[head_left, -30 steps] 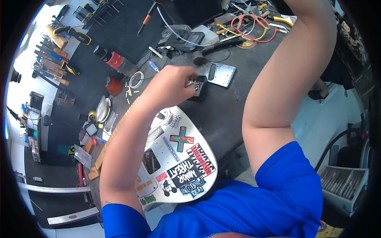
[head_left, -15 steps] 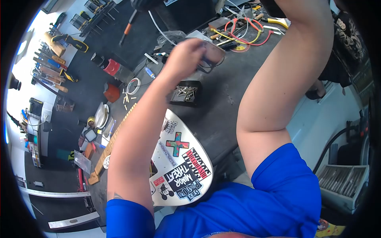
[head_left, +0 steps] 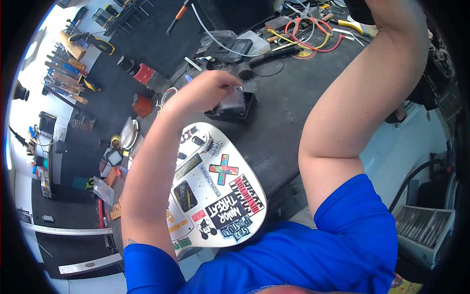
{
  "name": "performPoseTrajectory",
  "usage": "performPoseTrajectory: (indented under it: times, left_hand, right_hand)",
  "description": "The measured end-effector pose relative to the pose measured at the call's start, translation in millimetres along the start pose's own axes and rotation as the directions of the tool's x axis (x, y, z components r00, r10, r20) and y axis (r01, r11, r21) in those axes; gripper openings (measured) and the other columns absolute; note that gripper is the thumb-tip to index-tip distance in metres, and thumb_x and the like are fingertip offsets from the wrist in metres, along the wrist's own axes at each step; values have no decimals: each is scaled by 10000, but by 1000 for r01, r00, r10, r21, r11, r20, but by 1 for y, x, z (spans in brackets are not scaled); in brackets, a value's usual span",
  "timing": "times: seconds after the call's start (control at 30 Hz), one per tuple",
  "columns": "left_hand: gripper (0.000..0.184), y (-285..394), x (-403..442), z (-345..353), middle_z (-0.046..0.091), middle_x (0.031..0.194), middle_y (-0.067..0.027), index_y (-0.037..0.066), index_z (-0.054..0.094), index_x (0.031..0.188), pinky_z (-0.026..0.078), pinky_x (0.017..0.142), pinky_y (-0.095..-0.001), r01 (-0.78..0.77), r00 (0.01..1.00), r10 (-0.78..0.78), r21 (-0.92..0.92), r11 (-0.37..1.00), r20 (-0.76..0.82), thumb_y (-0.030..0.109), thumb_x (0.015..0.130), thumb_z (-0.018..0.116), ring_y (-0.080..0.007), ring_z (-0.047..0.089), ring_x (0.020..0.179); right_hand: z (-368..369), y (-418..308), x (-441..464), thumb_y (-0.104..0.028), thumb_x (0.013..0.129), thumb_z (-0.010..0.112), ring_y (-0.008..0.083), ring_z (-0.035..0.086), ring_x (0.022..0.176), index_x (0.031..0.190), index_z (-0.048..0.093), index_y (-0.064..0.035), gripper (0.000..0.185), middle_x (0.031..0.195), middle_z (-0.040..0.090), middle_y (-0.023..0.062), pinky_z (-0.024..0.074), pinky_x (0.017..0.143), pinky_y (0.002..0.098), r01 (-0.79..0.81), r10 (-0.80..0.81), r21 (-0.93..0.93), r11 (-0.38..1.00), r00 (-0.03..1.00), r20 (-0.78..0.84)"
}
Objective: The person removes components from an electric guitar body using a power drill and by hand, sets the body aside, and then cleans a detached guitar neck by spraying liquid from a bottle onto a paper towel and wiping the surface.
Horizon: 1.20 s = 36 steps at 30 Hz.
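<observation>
My left hand (head_left: 210,90) is closed on a small, flat, dark grey rectangular piece (head_left: 232,104), whose kind I cannot make out. It holds this piece over an open black box (head_left: 250,105), covering most of the inside. Just below the box lies a white electric guitar body (head_left: 199,172) covered in stickers, partly behind my left forearm. At the top right, my right hand (head_left: 391,12) is cut off by the view's edge and its fingers do not show. A black object (head_left: 360,11) is beside it; whether the hand holds it is unclear.
Red and yellow cables (head_left: 313,36) and pliers lie at the back right. A black case (head_left: 227,50) and a black tool with a round end (head_left: 246,73) sit behind the box. Hand tools (head_left: 66,81) hang at the left. A tray of files (head_left: 423,228) stands low right.
My left hand has come down and left with the flat piece, from above the bench to over the black box. The screws seen in the box earlier are now covered.
</observation>
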<state>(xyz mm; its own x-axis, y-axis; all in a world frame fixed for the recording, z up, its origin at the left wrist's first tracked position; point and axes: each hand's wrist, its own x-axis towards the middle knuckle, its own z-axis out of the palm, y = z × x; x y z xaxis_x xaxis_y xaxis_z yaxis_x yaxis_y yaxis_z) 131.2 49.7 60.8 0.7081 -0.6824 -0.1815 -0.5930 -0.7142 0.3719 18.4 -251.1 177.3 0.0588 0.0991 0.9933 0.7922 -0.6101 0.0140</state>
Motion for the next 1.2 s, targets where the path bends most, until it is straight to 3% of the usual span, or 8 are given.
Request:
performPoseTrajectory:
  times: [0.13, 0.5, 0.7, 0.73, 0.77, 0.93, 1.0, 1.2]
  left_hand:
    - [319, -14, -15, 7, 688, 1241, -109, 50, 749, 1240, 535, 996, -366, -269, 940, 297, 169, 948, -171, 1, 930, 694, -280, 680, 1142]
    - [317, -41, -233, -16, 710, 1219, -148, -9, 723, 1191, 556, 915, -369, -17, 911, 81, 160, 987, -405, -39, 879, 675, -305, 698, 1126]
    - [245, -28, -370, 6, 727, 1030, -150, -15, 733, 1114, 573, 798, -382, 325, 845, -330, -87, 942, -421, -55, 875, 697, -293, 718, 924]
    - [236, -31, -388, 18, 714, 997, -151, -32, 724, 1092, 562, 771, -361, 300, 822, -314, -108, 948, -474, -59, 858, 700, -279, 704, 866]
    - [233, -30, -405, 25, 714, 990, -151, -38, 721, 1083, 561, 770, -357, 305, 802, -332, -137, 942, -496, -60, 852, 702, -274, 704, 860]
    - [240, -22, -456, 57, 714, 962, -154, -50, 715, 1060, 550, 766, -348, 293, 743, -408, -290, 911, -531, -57, 821, 693, -258, 696, 836]
    - [247, -26, -460, 65, 714, 959, -158, -47, 718, 1061, 549, 764, -348, 260, 744, -395, -310, 914, -539, -54, 817, 687, -261, 697, 837]
    - [218, -26, -437, 66, 725, 970, -162, -36, 735, 1065, 556, 762, -365, 147, 800, -296, -309, 940, -521, -15, 850, 705, -282, 714, 856]
  right_hand:
    - [7, -9, 5, 52, 615, 896, 226, 717, 955, 1116, 698, -5, 541, 1039, 762, 116, 569, 889, 375, -76, 75, 3, 997, 997, 29]
    - [46, -21, 17, 102, 575, 890, 286, 706, 1042, 1215, 633, 7, 696, 1154, 729, 170, 595, 958, 420, -217, 208, 72, 973, 970, 123]
    - [49, -30, 29, 129, 553, 887, 319, 701, 1090, 1270, 598, 13, 782, 1217, 710, 199, 609, 995, 445, -334, 277, 218, 917, 927, 253]
    - [43, -29, 28, 134, 549, 886, 324, 700, 1098, 1279, 592, 14, 796, 1227, 707, 204, 611, 1002, 449, -415, 346, 250, 875, 896, 278]
    - [28, -31, 21, 155, 550, 868, 317, 700, 1095, 1271, 586, 34, 784, 1216, 704, 210, 615, 997, 444, -701, 664, 177, 691, 712, 228]
    - [-49, 19, -44, -88, 711, 905, 275, 683, 1151, 1485, 437, -17, 907, 1260, 693, 117, 506, 1035, 393, -744, 743, -134, 655, 600, 297]
    - [-51, 11, -72, -57, 722, 900, 243, 646, 1186, 1470, 460, 28, 872, 1310, 654, 115, 493, 1067, 387, -789, 817, -225, 571, 521, 248]
    - [-104, 57, -172, -119, 591, 975, 290, 633, 1149, 1544, 192, 99, 1253, 1301, 584, 216, 517, 1017, 395, -812, 980, -552, 189, 190, 56]
